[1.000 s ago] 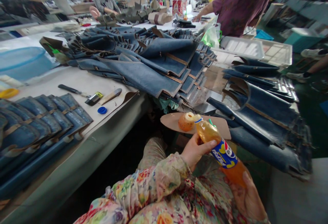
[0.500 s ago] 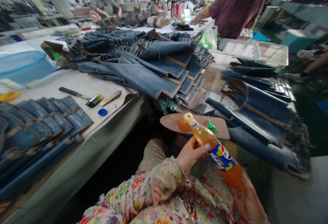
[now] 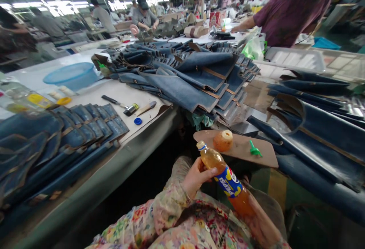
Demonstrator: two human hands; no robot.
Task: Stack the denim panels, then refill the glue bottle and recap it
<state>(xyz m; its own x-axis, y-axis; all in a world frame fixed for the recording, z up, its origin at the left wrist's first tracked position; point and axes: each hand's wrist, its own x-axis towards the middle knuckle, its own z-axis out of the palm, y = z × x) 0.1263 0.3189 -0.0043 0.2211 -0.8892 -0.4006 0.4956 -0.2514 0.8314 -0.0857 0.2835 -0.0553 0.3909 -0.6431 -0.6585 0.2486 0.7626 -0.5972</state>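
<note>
A Pepsi bottle (image 3: 229,181) of amber liquid lies tilted across my lap, its uncapped mouth toward the upper left. My left hand (image 3: 198,176) is closed round it below the neck. Around its lower end is my right hand (image 3: 258,218), its fingers partly hidden behind the bottle. Just beyond the bottle's neck, a small round squeeze bottle (image 3: 222,141) with an open white top stands on a tan board (image 3: 245,152). On the same board lies a green nozzle cap (image 3: 254,149). The two bottles are apart.
Left table: a blue cap (image 3: 137,121), a brush (image 3: 131,109), a blue basin (image 3: 71,75) and overlapping blue leather pieces (image 3: 85,123). A large blue leather pile (image 3: 182,81) lies ahead, more leather pieces (image 3: 327,138) at right. A person in a maroon shirt (image 3: 291,9) works beyond.
The Pepsi bottle has moved left and slightly down, its mouth now away from the small squeeze bottle's opening. Both hands moved with it. My view has turned left and up.
</note>
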